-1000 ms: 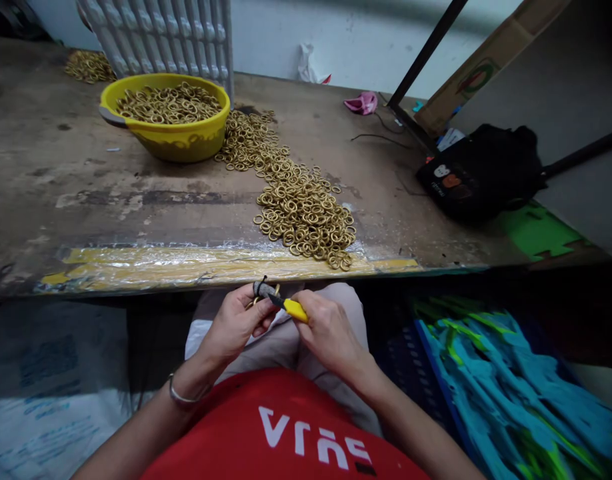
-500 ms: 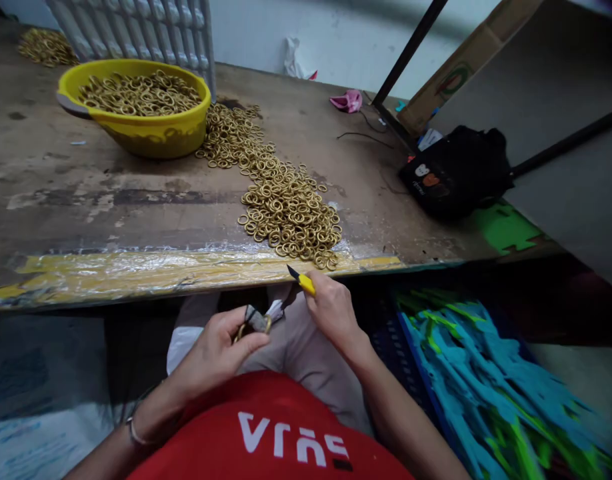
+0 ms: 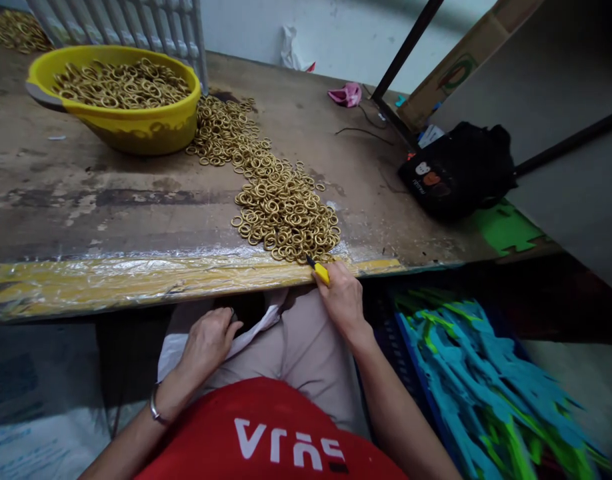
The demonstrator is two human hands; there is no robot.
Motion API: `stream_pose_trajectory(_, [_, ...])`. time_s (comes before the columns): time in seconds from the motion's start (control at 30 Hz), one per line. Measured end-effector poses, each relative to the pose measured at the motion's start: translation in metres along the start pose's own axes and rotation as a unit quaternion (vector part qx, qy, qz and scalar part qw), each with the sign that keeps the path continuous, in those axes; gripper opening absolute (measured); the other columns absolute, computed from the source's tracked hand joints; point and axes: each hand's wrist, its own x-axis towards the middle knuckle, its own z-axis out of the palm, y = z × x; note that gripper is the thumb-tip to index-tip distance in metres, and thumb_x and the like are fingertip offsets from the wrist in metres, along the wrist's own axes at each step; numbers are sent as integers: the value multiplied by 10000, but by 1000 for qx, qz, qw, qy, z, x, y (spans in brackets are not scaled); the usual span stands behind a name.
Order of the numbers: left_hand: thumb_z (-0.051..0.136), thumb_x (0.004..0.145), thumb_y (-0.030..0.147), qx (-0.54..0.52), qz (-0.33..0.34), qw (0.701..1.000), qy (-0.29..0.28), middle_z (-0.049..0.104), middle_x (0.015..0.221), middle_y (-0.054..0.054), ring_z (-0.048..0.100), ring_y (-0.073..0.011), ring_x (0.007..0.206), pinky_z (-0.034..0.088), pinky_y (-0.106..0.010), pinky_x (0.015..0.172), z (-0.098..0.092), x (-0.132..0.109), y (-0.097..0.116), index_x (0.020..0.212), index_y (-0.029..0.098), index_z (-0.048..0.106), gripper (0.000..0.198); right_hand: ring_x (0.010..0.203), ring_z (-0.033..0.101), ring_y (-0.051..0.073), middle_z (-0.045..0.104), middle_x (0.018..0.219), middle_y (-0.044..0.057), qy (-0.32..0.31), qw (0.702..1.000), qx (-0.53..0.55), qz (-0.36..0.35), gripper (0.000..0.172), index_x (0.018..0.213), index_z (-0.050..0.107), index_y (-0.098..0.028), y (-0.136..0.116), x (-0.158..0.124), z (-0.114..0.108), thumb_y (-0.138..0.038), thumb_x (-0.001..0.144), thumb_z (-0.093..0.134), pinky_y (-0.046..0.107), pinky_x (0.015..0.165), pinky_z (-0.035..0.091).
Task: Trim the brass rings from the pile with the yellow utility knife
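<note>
My right hand (image 3: 343,300) is closed around a yellow utility knife (image 3: 322,272) at the table's front edge. Its dark blade tip points up-left and meets the near rim of a pile of brass rings (image 3: 291,207). Lower and to the left, over my lap, my left hand (image 3: 211,341) has its back turned up and its fingers curled. A small dark patch shows by its fingertips; whatever lies inside the fist is hidden. A strip of white cloth (image 3: 253,328) lies on my lap beside this hand.
A yellow basin (image 3: 151,130) full of rings stands at the back left, before a ribbed grey panel (image 3: 121,30). A black bag (image 3: 456,173) sits right, near metal bars. Below right, a blue crate (image 3: 419,387) holds turquoise and green pieces. Yellow tape (image 3: 111,283) covers the table edge.
My left hand has turned palm down and drawn back to the left; the brass ring seen in it is out of sight. My right hand brought the knife slightly right, its tip to the rings.
</note>
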Motion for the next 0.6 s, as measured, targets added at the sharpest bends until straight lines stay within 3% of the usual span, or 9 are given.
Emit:
stream_pose_trajectory(0.1, [544,898,320,-136,-25,990,33,609,648,-23,593,-188,622,422,-282,592,-12,-2,9,708,186,539,233,702,545,178,619,780,63,17,996,78,26,157,803,629,-170,-6,3,-3,-282,880,550,272,647,387])
stream_pose_trajectory(0.17, [576,885,315,-280,-39,959,31,651,683,-16,611,-169,624,450,-261,582,-22,-4,21,788,177,583,170,609,501,143,604,708,32,11,972,222,76,194,751,608,-177,-17,1,-10,-335,861,584,258,591,378])
stream_pose_trajectory(0.23, [603,874,287,-415,-33,909,28,716,843,-40,659,-166,713,502,-258,643,-32,-3,36,939,172,617,133,497,427,96,613,677,10,-56,897,415,140,227,757,587,-180,-34,-4,-17,-389,838,624,232,494,336])
stream_pose_trajectory(0.3, [658,840,261,-479,-10,876,48,731,949,-54,681,-175,801,531,-279,739,-39,-1,51,1051,176,623,229,428,370,62,639,681,7,-160,780,575,186,261,782,559,-181,-54,-12,-23,-415,800,673,205,420,275])
stream_pose_trajectory(0.37, [694,814,246,-492,9,867,81,735,963,-56,686,-183,834,534,-294,788,-43,1,62,1078,178,631,280,396,349,42,622,637,-11,-235,681,658,217,299,782,542,-179,-71,-19,-25,-411,752,728,181,389,243])
stream_pose_trajectory(0.43, [696,815,244,-485,16,868,104,736,951,-53,683,-185,838,531,-291,792,-44,2,67,1039,176,652,238,381,332,31,550,561,-52,-270,626,690,242,322,762,538,-174,-82,-25,-24,-396,714,766,163,376,236])
stream_pose_trajectory(0.5, [686,824,245,-475,10,873,111,733,914,-46,671,-176,813,524,-274,765,-45,2,68,960,168,676,156,375,317,27,481,521,-80,-282,603,702,253,334,749,534,-172,-88,-29,-22,-393,698,780,156,367,236])
stream_pose_trajectory(0.6, [679,819,229,-487,-11,867,101,710,796,-23,633,-144,714,505,-240,683,-49,2,69,842,156,685,77,380,309,33,473,539,-78,-285,619,692,240,343,744,517,-180,-90,-31,-22,-432,723,749,165,362,233])
